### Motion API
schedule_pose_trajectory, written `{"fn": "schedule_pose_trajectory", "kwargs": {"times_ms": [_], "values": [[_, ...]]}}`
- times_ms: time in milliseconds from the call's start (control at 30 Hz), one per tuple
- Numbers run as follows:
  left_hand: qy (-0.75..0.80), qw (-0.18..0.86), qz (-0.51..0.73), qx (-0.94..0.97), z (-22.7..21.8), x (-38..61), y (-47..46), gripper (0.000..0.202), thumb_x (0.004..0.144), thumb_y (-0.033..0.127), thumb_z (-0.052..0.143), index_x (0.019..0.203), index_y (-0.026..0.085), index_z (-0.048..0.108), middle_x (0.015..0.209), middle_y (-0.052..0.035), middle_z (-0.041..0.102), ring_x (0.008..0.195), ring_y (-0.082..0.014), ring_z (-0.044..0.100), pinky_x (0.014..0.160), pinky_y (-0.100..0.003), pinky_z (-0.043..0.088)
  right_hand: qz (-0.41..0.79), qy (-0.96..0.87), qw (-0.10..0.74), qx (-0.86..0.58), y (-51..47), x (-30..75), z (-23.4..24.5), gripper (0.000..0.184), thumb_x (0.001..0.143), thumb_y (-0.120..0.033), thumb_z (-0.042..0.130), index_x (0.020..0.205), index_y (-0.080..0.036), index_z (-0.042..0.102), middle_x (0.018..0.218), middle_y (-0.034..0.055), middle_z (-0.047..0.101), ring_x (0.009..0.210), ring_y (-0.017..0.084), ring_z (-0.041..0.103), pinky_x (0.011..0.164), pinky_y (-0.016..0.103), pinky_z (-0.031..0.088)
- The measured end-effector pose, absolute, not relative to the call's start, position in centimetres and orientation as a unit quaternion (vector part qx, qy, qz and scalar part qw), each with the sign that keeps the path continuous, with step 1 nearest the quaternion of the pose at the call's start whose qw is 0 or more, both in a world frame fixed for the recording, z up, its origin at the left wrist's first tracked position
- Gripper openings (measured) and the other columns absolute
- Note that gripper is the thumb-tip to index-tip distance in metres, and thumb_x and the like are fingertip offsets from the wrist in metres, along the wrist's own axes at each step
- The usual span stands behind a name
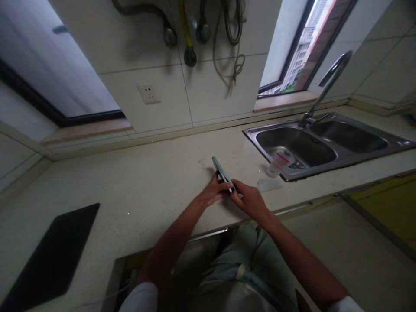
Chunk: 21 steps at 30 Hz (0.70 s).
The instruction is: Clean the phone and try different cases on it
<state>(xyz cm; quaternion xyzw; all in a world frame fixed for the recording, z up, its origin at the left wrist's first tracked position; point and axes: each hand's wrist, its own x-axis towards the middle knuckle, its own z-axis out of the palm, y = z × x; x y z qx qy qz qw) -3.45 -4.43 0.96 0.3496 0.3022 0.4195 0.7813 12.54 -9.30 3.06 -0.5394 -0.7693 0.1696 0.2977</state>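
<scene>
Between my two hands, above the pale countertop (156,182), is a thin smartphone (220,169) tilted up and seen nearly edge-on. My left hand (213,191) grips its near left side, with the thumb across the lower end. Closed on the lower right edge is my right hand (249,198), its fingers partly behind the phone. A light strip and a dark gap run along the edge; whether this is a separate case I cannot tell. The screen is not visible.
A clear plastic cup (279,163) with red markings stands by the double steel sink (290,177), near a pale flat piece (270,185). A dark flat panel (53,255) lies at left. Behind are a wall socket (149,94), hanging hoses and a faucet (334,69).
</scene>
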Motion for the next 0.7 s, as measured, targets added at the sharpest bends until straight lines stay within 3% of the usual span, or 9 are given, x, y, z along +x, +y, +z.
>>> {"fn": "schedule_pose_trajectory", "kwargs": {"times_ms": [167, 367, 533, 700], "values": [[0.284, 0.793, 0.43, 0.324, 0.5, -3.7, -4.2, 0.056, 0.056, 0.019, 0.086, 0.1, 0.02, 0.051, 0.085, 0.0005, 0.062, 0.079, -0.0156, 0.063, 0.082, -0.038, 0.054, 0.136, -0.781, 0.28, -0.542, -9.0, 11.5, 2.1, 0.038, 0.093, -0.026, 0.042, 0.126, -0.018, 0.059, 0.096, 0.0101, 0.073, 0.072, 0.021, 0.069, 0.064, 0.027, 0.045], [0.306, 0.804, 0.385, 0.335, 0.2, -4.2, -3.9, 0.039, 0.05, 0.014, 0.083, 0.083, 0.014, 0.062, 0.082, -0.0067, 0.068, 0.08, -0.0199, 0.065, 0.081, -0.038, 0.054, 0.137, -0.804, 0.211, -0.538, -8.4, 12.0, 1.4, 0.032, 0.095, -0.026, 0.045, 0.122, -0.018, 0.059, 0.086, 0.0084, 0.073, 0.071, 0.021, 0.069, 0.06, 0.025, 0.042], [0.308, 0.814, 0.368, 0.328, 0.2, -4.2, -3.9, 0.038, 0.046, 0.005, 0.074, 0.083, 0.012, 0.067, 0.088, -0.0089, 0.071, 0.08, -0.0192, 0.065, 0.076, -0.033, 0.054, 0.131, -0.826, 0.217, -0.504, -8.5, 12.5, 0.7, 0.035, 0.093, -0.023, 0.049, 0.127, -0.018, 0.057, 0.113, 0.015, 0.072, 0.099, 0.026, 0.07, 0.079, 0.032, 0.052], [0.303, 0.799, 0.369, 0.365, 0.4, -4.1, -4.0, 0.039, 0.044, 0.0, 0.069, 0.08, 0.013, 0.064, 0.073, -0.0031, 0.068, 0.066, -0.0152, 0.062, 0.065, -0.027, 0.051, 0.154, -0.831, 0.247, -0.473, -8.3, 12.5, -0.2, 0.066, 0.086, -0.02, 0.059, 0.147, -0.012, 0.036, 0.15, 0.0228, 0.044, 0.134, 0.032, 0.05, 0.104, 0.046, 0.048]]}}
